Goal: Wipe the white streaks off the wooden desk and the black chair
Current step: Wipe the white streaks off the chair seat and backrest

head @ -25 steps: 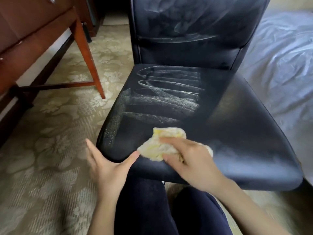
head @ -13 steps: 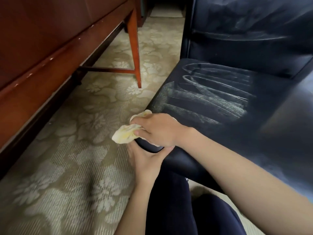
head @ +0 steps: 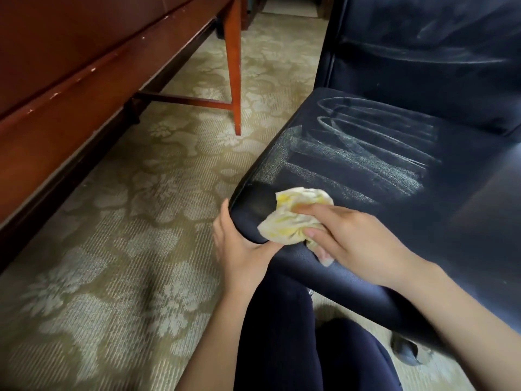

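Subject of inspection is the black chair (head: pixel 465 221), standing on a patterned carpet (head: pixel 112 249) beside the wooden desk (head: pixel 70 80), which runs along the left of the view with one desk leg (head: pixel 234 66) planted on the carpet near the seat's left side. White streaks (head: pixel 366 153) cover the left and centre of the seat as curved lines toward the rear and broad grainy bands toward the front; a further pale line crosses the backrest (head: pixel 423 29). The front left corner of the seat shows a dark patch without streaks. A crumpled yellow and white cloth (head: pixel 293 218) lies on the seat at that corner, just behind the front edge and touching the nearest grainy band. The right hand (head: pixel 358 238) is clamped on the cloth, fingers curled over its top and thumb tucked against its underside, pressing it onto the seat. The left hand (head: pixel 242 249) clasps the seat's front left corner, fingers running up the left rim and thumb laid along the front edge just under the cloth. The person's legs in dark trousers (head: pixel 282 334) sit below the seat's front edge. A dark rounded shape (head: pixel 406 351) on the carpet under the seat is possibly a chair caster, though the blur prevents confirmation. The desk surface itself lies outside the view, so its condition cannot be judged
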The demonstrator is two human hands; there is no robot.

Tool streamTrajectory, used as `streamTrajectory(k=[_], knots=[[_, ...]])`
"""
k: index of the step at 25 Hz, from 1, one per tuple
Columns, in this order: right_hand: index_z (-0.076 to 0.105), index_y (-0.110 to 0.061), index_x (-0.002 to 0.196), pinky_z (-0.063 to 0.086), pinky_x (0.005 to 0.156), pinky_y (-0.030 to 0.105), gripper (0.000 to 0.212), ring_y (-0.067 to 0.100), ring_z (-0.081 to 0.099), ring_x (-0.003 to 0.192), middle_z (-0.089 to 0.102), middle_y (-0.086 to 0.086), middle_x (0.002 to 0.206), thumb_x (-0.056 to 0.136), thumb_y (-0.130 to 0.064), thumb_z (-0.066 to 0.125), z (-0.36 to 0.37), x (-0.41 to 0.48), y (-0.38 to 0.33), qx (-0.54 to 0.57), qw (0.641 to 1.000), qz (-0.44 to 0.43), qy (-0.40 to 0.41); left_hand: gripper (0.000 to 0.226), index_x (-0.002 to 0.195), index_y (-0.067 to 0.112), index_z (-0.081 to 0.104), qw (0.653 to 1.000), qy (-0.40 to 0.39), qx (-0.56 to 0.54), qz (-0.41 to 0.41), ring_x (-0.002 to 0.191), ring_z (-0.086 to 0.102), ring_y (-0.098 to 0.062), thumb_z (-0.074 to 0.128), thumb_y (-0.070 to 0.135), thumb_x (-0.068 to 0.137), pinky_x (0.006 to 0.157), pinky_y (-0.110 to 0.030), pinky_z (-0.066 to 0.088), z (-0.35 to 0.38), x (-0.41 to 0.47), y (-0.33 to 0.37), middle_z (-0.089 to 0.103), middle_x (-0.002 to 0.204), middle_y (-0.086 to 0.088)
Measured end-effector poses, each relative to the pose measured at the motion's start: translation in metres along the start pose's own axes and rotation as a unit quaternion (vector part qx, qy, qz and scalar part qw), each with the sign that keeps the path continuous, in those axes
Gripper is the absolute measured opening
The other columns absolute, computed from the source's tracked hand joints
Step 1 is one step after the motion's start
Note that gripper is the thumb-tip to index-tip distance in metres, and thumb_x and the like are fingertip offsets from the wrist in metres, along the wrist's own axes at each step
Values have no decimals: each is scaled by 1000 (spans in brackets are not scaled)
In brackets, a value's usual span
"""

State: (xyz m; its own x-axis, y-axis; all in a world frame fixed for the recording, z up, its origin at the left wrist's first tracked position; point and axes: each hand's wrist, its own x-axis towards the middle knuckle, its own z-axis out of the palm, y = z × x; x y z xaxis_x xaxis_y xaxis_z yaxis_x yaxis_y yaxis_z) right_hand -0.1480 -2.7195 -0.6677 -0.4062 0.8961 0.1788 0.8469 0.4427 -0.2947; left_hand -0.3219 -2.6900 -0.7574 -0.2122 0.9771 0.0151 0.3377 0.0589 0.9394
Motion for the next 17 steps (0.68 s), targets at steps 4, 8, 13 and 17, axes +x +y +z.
streamTrajectory(k=[4, 8, 13, 17], knots=[[44, -27, 128, 48, 68, 36, 44, 28, 62, 82, 65, 3, 92, 94, -50, 29, -3, 27, 3, -23, 1000, -4, -3, 125, 143, 30, 25, 1000, 13, -9, 11, 133, 32, -8, 73, 70, 35, 111, -38, 32, 1, -4, 2, 33, 138, 8], [46, -9, 120, 32, 66, 32, 34, 38, 57, 85, 60, 14, 85, 99, -34, 38, -1, 96, 11, -15, 999, 43, -12, 123, 143, 29, 26, 1000, 14, -14, 13, 133, 31, -9, 73, 70, 37, 112, -37, 31, 0, -3, 3, 34, 138, 7], [44, -3, 111, 31, 68, 33, 30, 37, 56, 94, 60, 20, 100, 101, -29, 34, 13, 158, 6, -60, 993, 64, -85, 118, 141, 33, 28, 1000, 15, -20, 8, 132, 33, -7, 74, 68, 38, 112, -38, 31, 0, 0, 2, 34, 137, 11], [45, -13, 124, 30, 68, 30, 32, 34, 57, 96, 58, 11, 90, 100, -32, 36, 13, 138, -8, -45, 995, 26, -85, 117, 141, 32, 29, 999, 21, -24, 18, 130, 33, -5, 73, 67, 38, 111, -32, 30, 1, 1, 0, 34, 132, 13]])
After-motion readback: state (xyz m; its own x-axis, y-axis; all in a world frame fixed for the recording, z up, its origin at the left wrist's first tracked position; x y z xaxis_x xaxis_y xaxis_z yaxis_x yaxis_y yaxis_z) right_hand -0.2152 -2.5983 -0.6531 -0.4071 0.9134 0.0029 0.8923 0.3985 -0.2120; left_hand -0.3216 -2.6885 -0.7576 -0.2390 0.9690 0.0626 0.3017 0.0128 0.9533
